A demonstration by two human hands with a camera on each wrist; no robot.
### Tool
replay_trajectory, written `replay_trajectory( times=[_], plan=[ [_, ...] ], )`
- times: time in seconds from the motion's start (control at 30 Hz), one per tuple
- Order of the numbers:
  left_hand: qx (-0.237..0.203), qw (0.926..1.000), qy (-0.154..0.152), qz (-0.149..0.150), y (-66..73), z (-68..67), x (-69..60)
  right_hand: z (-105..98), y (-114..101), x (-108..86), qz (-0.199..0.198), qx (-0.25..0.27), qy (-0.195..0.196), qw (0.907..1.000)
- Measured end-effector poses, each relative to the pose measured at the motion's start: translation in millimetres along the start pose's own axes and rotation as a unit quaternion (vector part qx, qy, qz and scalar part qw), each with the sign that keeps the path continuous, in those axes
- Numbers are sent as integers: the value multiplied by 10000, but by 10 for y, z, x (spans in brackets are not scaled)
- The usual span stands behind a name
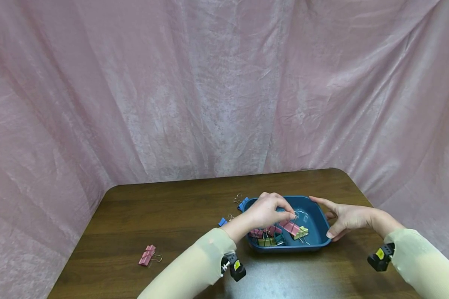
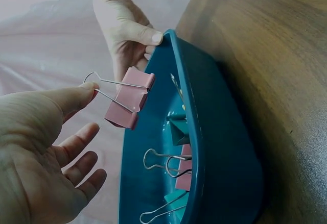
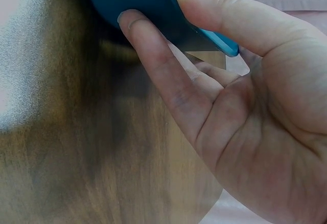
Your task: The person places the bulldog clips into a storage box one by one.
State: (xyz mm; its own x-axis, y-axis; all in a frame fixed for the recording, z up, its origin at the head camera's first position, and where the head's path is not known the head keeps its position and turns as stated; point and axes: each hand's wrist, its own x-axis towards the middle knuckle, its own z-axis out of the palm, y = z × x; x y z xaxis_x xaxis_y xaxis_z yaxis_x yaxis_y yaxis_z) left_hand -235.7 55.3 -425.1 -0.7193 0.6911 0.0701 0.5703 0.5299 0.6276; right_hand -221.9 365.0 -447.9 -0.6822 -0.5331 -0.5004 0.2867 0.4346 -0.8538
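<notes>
My left hand (image 1: 267,210) is over a blue plastic bin (image 1: 292,249), pinching a pink binder clip (image 2: 130,97) by its wire handle between thumb and a finger. In the left wrist view, the other fingers of that hand are spread apart. At the bin's right end, my right hand (image 1: 349,218) grips the rim, thumb over the edge and fingers against the outer wall (image 3: 148,4). Inside the bin lie several binder clips: a yellow one (image 1: 302,232), a teal one (image 1: 280,239), an olive-yellow one (image 1: 266,242) and pink ones (image 1: 273,230).
Two blue binder clips, one farther back (image 1: 243,203) and one nearer (image 1: 222,221), lie on the wooden table (image 1: 179,211) left of the bin. Another pink clip (image 1: 147,255) rests at the table's left. A pink curtain (image 1: 209,91) hangs behind the table.
</notes>
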Motion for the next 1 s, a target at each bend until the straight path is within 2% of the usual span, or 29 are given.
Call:
replay_trajectory(
  times=[0.3, 0.57, 0.7, 1.0],
  plan=[
    [180, 9998, -102, 78, 17, 97, 23, -2, 5, 8, -68, 35, -73, 9999],
    [250, 9992, -255, 183, 22, 115, 11, 5, 11, 13, -119, 48, -73, 9999],
    [122, 9994, -296, 124, 1, 104, -16, 8, 14, 18, -115, 14, -67, 9999],
    [-262, 9995, -131, 141, -36, 53, -32, -12, 17, 6, -196, -9, -143, 9997]
  ],
)
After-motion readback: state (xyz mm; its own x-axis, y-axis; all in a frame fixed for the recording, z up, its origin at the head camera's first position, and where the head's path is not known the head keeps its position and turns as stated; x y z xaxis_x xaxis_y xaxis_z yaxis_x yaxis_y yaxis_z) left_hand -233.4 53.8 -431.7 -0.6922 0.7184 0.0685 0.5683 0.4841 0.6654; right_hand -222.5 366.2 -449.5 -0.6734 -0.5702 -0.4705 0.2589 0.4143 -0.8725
